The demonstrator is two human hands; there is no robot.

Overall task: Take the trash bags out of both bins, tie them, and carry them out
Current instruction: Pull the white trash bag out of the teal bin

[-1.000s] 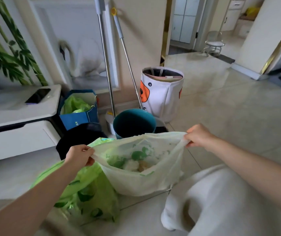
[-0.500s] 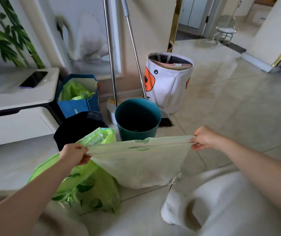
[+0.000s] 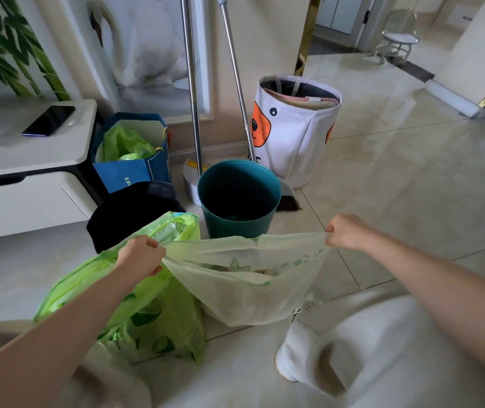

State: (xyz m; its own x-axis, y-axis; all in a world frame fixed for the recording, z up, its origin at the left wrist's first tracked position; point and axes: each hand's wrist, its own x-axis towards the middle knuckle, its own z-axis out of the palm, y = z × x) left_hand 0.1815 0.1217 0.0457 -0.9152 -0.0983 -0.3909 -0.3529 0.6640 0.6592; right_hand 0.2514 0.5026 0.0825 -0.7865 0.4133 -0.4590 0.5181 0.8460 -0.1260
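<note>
A pale green trash bag [image 3: 244,293] sits on the floor in front of me, its rim stretched taut between both hands. My left hand [image 3: 141,256] grips the rim's left corner and my right hand [image 3: 345,232] grips the right corner. A brighter green trash bag [image 3: 159,325] lies on the floor to the left, under my left arm. Behind the bags stand a teal bin [image 3: 239,198] with no bag in it and a black bin [image 3: 129,213], partly hidden by the bright bag.
A blue paper bag [image 3: 135,169] with green plastic inside stands by a white cabinet [image 3: 26,184] holding a phone [image 3: 49,120]. Two long handles [image 3: 191,83] lean on the wall beside a white fabric basket [image 3: 294,128]. My knees [image 3: 382,348] fill the foreground. Tiled floor extends right.
My hands pulled apart, stretching the pale bag's mouth from wide open to nearly flat, so its contents are almost hidden. The view moved closer to the bins.
</note>
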